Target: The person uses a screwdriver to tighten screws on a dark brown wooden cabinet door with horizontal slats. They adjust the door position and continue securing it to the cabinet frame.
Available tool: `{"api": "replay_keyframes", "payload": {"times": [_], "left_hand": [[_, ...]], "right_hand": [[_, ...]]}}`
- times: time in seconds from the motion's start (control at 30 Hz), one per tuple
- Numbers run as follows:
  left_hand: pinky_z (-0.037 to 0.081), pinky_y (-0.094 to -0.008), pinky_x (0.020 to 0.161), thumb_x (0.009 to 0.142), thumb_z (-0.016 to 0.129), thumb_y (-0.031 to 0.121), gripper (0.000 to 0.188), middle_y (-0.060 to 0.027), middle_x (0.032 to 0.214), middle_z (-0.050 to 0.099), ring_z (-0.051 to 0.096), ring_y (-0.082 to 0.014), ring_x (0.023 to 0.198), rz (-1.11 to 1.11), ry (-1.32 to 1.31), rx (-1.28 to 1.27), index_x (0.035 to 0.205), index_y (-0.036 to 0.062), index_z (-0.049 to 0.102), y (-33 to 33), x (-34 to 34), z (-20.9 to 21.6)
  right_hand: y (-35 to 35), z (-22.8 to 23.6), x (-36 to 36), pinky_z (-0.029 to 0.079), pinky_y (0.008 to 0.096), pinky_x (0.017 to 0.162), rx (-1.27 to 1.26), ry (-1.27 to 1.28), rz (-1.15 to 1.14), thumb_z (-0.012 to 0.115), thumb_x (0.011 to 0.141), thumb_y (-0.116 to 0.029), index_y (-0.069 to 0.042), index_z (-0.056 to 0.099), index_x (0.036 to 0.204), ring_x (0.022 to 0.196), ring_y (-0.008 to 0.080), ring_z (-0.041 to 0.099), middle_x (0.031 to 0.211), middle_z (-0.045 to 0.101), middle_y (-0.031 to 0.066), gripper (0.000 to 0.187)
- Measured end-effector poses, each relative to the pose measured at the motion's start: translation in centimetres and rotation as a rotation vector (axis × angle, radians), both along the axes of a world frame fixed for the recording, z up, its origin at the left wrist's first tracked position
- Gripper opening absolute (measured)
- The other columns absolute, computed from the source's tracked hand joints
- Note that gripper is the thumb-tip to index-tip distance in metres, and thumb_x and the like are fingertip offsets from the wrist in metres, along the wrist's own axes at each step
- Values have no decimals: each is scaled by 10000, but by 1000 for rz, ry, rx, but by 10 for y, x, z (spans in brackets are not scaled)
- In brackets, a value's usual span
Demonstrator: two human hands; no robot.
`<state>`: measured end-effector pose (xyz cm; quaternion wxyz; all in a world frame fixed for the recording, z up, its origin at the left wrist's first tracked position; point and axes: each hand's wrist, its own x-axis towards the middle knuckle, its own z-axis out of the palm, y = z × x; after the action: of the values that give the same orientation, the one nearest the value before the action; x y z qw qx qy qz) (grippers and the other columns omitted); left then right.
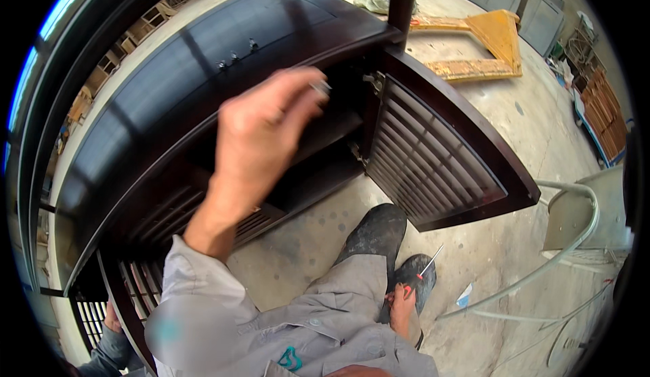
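My left hand (261, 123) is raised in front of the open compartment of a dark brown wooden cabinet (223, 31). Its fingers pinch a small shiny metal piece (321, 90), blurred and too small to identify. Low by my shoe, my right hand (403, 302) is closed around the red handle of a screwdriver (426, 265), its shaft pointing up and away. A slatted cabinet door (440, 153) stands swung out to the right, with metal hinges (374, 82) along its inner edge. Several small metal pieces (235, 56) lie on the cabinet's glossy top.
Another person's hand (112, 317) shows at lower left beside a second slatted door (128, 309). A yellow pallet jack (497, 45) stands on the concrete floor beyond the open door. At right are a bent pale metal tube frame (582, 221) and stacked reddish-brown slatted panels (602, 116).
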<state>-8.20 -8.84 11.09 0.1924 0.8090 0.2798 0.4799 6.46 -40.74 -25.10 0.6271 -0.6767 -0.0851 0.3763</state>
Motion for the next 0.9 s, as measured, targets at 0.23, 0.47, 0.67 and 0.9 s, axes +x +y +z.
{"api": "replay_keyframes", "payload": {"times": [0.23, 0.47, 0.67, 0.9], "left_hand": [[538, -381, 730, 888, 663, 135, 207, -173, 898, 707, 686, -348, 829, 662, 494, 423, 1073, 50, 699, 48, -49, 58], [523, -461, 780, 883, 634, 137, 188, -174, 921, 705, 665, -379, 898, 718, 609, 387, 1046, 68, 696, 73, -57, 52], [531, -442, 799, 937, 548, 104, 331, -164, 1045, 686, 647, -382, 957, 801, 592, 590, 1263, 102, 605, 76, -53, 47], [543, -350, 807, 752, 515, -166, 364, -176, 962, 689, 678, -266, 881, -137, 50, 396, 1064, -49, 660, -42, 7, -104]], "right_hand": [[4, -3, 4, 463, 283, 508, -19, -1, 107, 589, 939, -157, -35, 481, 916, 505, 132, 532, 620, 514, 40, 164], [3, -6, 3, 434, 267, 476, 2, -20, 112, 601, 937, -190, -48, 480, 933, 493, 134, 539, 604, 520, 38, 186], [5, -5, 5, 374, 221, 440, -12, -24, 121, 627, 936, -221, -77, 495, 1159, 500, 98, 500, 629, 520, 9, 296], [65, 35, 3, 484, 371, 826, -58, -359, 382, 582, 953, -247, 15, 470, 1244, 897, 277, 605, 1004, 599, 150, 408]]}}
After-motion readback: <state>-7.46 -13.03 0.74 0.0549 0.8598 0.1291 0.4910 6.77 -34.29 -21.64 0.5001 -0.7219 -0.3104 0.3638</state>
